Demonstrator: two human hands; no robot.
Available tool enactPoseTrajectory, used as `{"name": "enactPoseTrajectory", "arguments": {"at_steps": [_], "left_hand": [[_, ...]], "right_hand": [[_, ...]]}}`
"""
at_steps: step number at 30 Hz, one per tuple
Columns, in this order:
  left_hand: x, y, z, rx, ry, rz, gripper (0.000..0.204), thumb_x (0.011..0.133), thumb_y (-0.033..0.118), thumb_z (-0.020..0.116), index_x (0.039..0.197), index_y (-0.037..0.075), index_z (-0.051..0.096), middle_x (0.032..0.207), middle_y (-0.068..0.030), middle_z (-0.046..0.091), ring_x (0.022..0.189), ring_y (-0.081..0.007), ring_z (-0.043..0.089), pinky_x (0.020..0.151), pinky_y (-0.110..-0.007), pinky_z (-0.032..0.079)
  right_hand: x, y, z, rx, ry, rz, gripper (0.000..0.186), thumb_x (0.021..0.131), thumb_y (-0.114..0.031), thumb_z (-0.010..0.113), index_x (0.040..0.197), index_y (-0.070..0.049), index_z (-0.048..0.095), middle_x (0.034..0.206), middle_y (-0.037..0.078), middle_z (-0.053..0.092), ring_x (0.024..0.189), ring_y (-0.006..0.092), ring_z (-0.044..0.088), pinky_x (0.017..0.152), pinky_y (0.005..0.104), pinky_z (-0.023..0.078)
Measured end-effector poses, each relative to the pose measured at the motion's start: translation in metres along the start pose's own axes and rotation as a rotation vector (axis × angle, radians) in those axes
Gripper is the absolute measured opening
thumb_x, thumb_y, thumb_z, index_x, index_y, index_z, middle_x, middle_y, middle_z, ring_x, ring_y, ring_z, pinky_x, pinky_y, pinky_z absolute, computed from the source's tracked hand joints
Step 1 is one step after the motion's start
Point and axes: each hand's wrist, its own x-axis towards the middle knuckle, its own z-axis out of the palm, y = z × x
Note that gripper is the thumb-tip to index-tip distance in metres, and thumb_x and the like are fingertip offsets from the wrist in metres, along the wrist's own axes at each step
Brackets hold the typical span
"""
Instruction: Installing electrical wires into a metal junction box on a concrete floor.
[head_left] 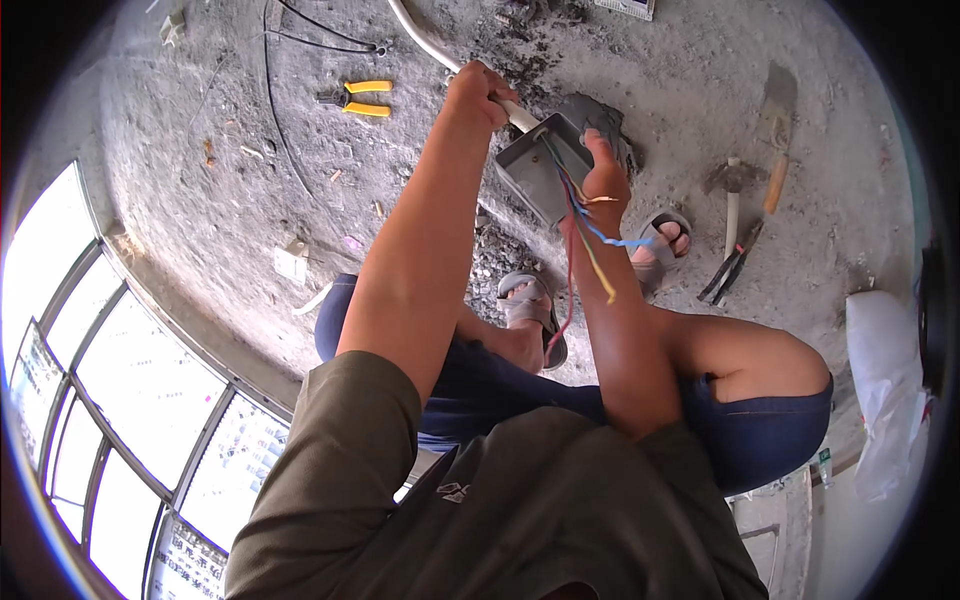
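My left hand (482, 92) is closed around a white conduit (422, 40), just short of where it enters a grey electrical box (530, 175). My right hand (605, 185) grips the right side of that open box, thumb over its rim. Several coloured wires come out of the conduit's end, cross the box and hang over its near edge. Among them are a blue wire (620, 241), a yellow-green wire (600, 275) and a red wire (571, 290). Behind the box lies a dark, blocky thing (612, 118) that I cannot make out.
Yellow-handled pliers (368, 98) and a black cable (268, 100) lie on the rough floor at the left. At the right are a hammer (733, 205), a wooden-handled trowel (776, 182), dark-handled pliers (735, 265) and a white plastic bag (885, 370). My sandalled feet are below the box.
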Motion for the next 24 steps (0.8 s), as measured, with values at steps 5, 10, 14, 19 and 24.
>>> {"name": "enactPoseTrajectory", "arguments": {"at_steps": [5, 10, 14, 19, 24], "left_hand": [[-0.010, 0.007, -0.002, 0.028, -0.038, -0.101, 0.020, 0.082, 0.006, 0.042, 0.064, 0.009, 0.033, 0.052, -0.0013, 0.030, 0.042, -0.0134, 0.027, 0.038, -0.029, 0.027], [-0.019, 0.010, 0.001, 0.050, -0.003, -0.114, 0.027, 0.081, 0.007, 0.049, 0.059, 0.012, 0.034, 0.052, 0.0015, 0.031, 0.041, -0.0095, 0.031, 0.038, -0.023, 0.027], [-0.019, 0.009, -0.004, 0.084, -0.091, -0.103, 0.023, 0.083, 0.009, 0.044, 0.062, 0.009, 0.035, 0.053, -0.0020, 0.033, 0.042, -0.0133, 0.031, 0.038, -0.028, 0.030], [-0.012, 0.004, -0.006, 0.026, -0.065, 0.054, 0.019, 0.083, 0.010, 0.043, 0.065, 0.007, 0.036, 0.053, -0.0044, 0.033, 0.041, -0.0157, 0.029, 0.038, -0.031, 0.030], [-0.011, 0.000, -0.003, 0.038, -0.102, -0.029, 0.027, 0.085, 0.012, 0.046, 0.060, 0.012, 0.035, 0.050, 0.0002, 0.030, 0.042, -0.0151, 0.032, 0.043, -0.029, 0.036]], "right_hand": [[-0.036, -0.009, 0.002, -0.384, 0.069, -0.864, 0.018, 0.073, -0.018, 0.074, 0.080, -0.003, 0.066, 0.079, 0.010, 0.063, 0.079, 0.0261, 0.059, 0.073, 0.0336, 0.047], [-0.041, 0.003, 0.003, -0.380, 0.017, -1.042, 0.017, 0.071, -0.013, 0.075, 0.081, -0.005, 0.064, 0.086, 0.009, 0.062, 0.079, 0.0253, 0.059, 0.073, 0.0338, 0.047], [-0.037, 0.004, 0.004, -0.248, 0.097, -0.669, 0.018, 0.075, -0.017, 0.073, 0.081, -0.002, 0.066, 0.085, 0.010, 0.064, 0.080, 0.0237, 0.060, 0.075, 0.0332, 0.047], [-0.035, -0.009, 0.012, -0.180, 0.152, -0.172, 0.023, 0.082, -0.023, 0.063, 0.083, -0.001, 0.068, 0.088, 0.013, 0.067, 0.085, 0.0263, 0.062, 0.078, 0.0329, 0.047], [0.036, 0.067, -0.021, -0.092, -0.081, -0.064, 0.034, 0.088, -0.033, 0.052, 0.094, -0.004, 0.068, 0.102, 0.014, 0.067, 0.096, 0.0282, 0.062, 0.085, 0.0335, 0.044]]}}
